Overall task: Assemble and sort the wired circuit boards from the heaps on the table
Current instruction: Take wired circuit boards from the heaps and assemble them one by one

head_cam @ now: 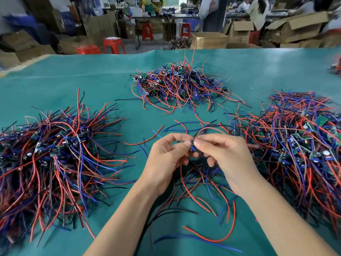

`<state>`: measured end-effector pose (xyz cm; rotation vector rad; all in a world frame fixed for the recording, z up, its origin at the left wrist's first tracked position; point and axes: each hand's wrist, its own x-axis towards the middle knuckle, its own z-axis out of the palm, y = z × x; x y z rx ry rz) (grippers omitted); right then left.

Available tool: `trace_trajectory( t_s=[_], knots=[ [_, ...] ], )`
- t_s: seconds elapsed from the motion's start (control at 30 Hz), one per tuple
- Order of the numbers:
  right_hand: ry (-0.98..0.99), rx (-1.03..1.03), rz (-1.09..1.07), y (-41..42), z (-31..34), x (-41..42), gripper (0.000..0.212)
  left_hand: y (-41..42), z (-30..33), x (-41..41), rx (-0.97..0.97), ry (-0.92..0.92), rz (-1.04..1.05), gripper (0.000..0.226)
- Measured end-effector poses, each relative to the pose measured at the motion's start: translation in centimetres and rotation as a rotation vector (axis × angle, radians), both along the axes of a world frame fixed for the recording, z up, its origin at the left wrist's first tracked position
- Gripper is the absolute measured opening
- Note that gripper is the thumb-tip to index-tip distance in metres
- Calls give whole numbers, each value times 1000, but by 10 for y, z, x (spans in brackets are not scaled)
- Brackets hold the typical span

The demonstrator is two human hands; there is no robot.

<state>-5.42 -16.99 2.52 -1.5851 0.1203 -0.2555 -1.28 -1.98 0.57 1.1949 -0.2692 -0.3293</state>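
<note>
Both hands meet over the green table mat (73, 85), the left hand (166, 157) and right hand (221, 156) pinching one small dark wired circuit board (193, 147) between them, wires trailing down toward the person.

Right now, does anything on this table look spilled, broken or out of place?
Nothing looks damaged. Three heaps of wired boards, left, far and right, are tangled but separate. Loose wires lie scattered under the hands, left and right, which pinch a small dark part.
</note>
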Motion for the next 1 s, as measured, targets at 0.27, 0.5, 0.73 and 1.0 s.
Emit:
trace_trajectory(
  t_s=[0.27,0.5,0.73,1.0],
  knots=[
    [0,89,-41,-1,2,1,17,-3,-1,-3,71,-43,14,15],
    [-44,102,-17,3,-2,1,16,-2,-2,-2,85,-89,59,9],
    [-11,177,-84,4,-2,3,10,-1,1,-2,26,-61,-15,17],
    [-17,276,-94,1,1,3,12,-2,3,-2,-6,5,-24,13]
  ],
)
